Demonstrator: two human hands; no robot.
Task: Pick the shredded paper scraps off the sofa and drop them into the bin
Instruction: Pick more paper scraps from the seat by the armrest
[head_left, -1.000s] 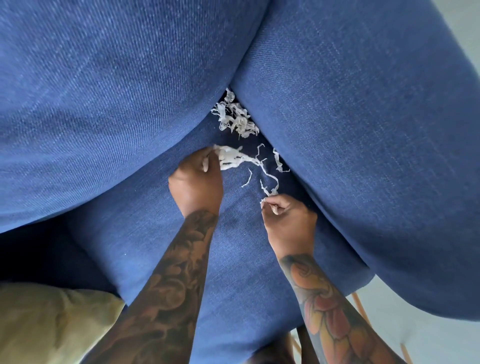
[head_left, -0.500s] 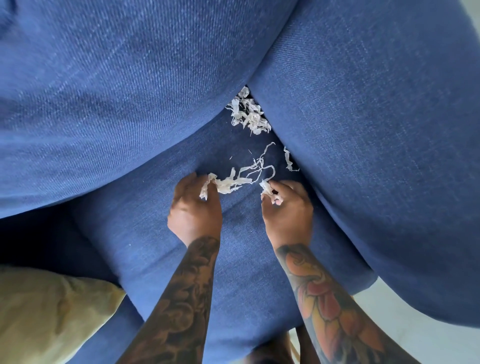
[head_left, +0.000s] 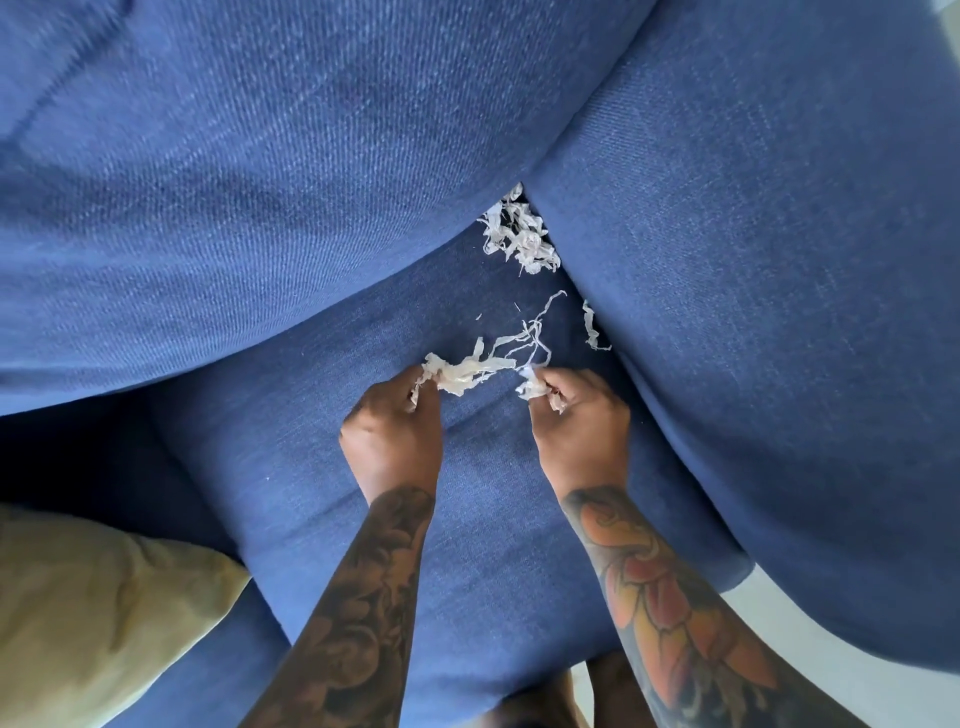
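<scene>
White shredded paper scraps lie on the blue sofa seat (head_left: 322, 467). My left hand (head_left: 395, 436) grips a bunch of paper strips (head_left: 467, 371) that stretches across to my right hand (head_left: 579, 421), which pinches a small wad of scraps (head_left: 532, 387). A loose pile of scraps (head_left: 519, 239) sits in the crease where the back cushion and the armrest meet. One single strip (head_left: 590, 327) lies against the armrest's base. No bin is in view.
The big blue back cushion (head_left: 260, 182) fills the upper left and the blue armrest (head_left: 779, 286) the right. A beige cushion (head_left: 93, 623) lies at the lower left. Pale floor (head_left: 852, 670) shows at the lower right.
Both hands have drawn back from the crease toward me, gathering the strips. The strands that trailed between the hands are now bunched and held between them.
</scene>
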